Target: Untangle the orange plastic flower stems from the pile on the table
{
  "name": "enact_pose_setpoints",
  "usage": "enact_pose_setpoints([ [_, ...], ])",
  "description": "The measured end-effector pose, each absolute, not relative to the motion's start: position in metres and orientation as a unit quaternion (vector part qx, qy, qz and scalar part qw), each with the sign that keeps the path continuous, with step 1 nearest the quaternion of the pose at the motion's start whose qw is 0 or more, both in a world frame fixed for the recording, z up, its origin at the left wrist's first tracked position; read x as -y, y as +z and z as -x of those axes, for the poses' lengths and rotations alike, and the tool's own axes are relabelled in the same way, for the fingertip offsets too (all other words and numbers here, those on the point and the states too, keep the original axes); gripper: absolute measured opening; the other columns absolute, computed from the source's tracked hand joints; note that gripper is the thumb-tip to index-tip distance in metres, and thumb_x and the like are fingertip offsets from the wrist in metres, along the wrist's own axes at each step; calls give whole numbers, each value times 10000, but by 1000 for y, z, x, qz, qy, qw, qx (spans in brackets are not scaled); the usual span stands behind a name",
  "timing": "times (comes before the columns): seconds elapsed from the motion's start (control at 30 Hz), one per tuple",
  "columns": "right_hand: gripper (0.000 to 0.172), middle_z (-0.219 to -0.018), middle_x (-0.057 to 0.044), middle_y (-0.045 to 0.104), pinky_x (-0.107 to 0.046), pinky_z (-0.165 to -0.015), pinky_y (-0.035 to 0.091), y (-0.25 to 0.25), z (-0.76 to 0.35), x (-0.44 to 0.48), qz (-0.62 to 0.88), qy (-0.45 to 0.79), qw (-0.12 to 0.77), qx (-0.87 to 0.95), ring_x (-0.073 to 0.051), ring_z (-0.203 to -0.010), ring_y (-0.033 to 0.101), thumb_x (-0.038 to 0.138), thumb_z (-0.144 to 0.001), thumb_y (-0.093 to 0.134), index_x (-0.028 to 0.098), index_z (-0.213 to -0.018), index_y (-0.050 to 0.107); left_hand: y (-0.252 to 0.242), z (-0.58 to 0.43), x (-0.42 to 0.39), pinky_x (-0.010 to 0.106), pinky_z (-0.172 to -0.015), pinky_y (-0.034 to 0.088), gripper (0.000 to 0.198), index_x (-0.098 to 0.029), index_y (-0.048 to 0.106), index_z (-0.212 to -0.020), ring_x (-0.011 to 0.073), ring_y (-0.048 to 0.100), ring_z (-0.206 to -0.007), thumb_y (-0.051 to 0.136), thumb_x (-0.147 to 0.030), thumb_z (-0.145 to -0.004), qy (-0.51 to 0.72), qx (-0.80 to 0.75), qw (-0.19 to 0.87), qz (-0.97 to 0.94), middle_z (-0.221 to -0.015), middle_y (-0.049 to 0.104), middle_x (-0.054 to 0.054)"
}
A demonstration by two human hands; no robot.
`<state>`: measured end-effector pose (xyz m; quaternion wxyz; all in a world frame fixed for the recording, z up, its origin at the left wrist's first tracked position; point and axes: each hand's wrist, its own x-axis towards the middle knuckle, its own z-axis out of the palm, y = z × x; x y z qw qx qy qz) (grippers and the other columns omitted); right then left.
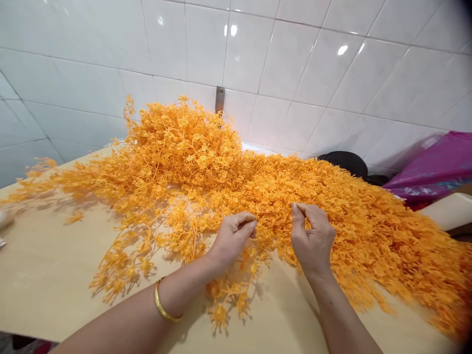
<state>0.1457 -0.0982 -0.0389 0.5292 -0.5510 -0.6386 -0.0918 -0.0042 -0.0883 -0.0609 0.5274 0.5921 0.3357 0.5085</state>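
My left hand (232,238), with a gold bangle (162,302) on its wrist, is closed in a pinch on an orange plastic flower sprig (236,300). Small spiky blossoms of that sprig hang below the fingers, near the table top. My right hand (313,238) is level with it, a short gap to the right, thumb and forefinger pressed together. Whatever lies in this right pinch is too small to make out against the orange behind it. Both hands are just in front of a big heap of orange plastic flower sprigs (191,152).
The heap spreads across the pale yellow table (47,265) and down its right side. Behind it rises a white tiled wall (206,54) with a metal bracket (220,100). A black round object (344,163) and a purple bag (427,167) are at the back right.
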Motion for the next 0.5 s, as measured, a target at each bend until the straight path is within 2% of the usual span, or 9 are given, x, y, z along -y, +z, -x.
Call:
enact_pose_setpoints([
  [0.1, 200, -620, -8, 516, -248, -547, 362, -38, -130, 105, 518, 110, 495, 689, -125, -572, 464, 337, -785, 481, 173, -699, 557, -47, 6, 79, 240, -599, 387, 108, -127, 584, -671, 100, 492, -576, 527, -217, -691, 507, -332, 561, -564, -575, 533, 5],
  [0.2, 199, -645, 3, 518, -232, -533, 366, -39, -115, 110, 482, 276, 453, 697, -118, -578, 466, 364, -733, 550, 177, -799, 540, -30, 12, 69, 231, -566, 374, 99, -122, 584, -636, 87, 468, -534, 581, -221, -639, 506, -325, 581, -548, -538, 515, -11],
  [0.3, 169, -694, -2, 515, -225, -554, 369, -44, -110, 108, 471, 341, 471, 663, -110, -612, 463, 335, -740, 545, 175, -785, 511, -21, 21, 62, 220, -551, 362, 132, -119, 586, -628, 79, 451, -523, 586, -251, -644, 498, -333, 559, -573, -526, 508, -17],
  [0.4, 144, -671, 9, 496, -212, -552, 355, -47, -113, 102, 458, 383, 504, 624, -97, -606, 438, 315, -741, 541, 173, -737, 515, -22, 32, 59, 231, -603, 379, 214, -118, 601, -661, 96, 488, -584, 531, -316, -702, 480, -349, 505, -626, -591, 553, 7],
  [0.5, 147, -662, 16, 497, -202, -556, 349, -45, -118, 91, 448, 413, 546, 575, -91, -610, 428, 313, -709, 577, 174, -723, 531, -30, 40, 59, 253, -635, 395, 309, -128, 617, -870, 134, 531, -669, 537, -370, -695, 416, -384, 482, -669, -714, 602, 33],
])
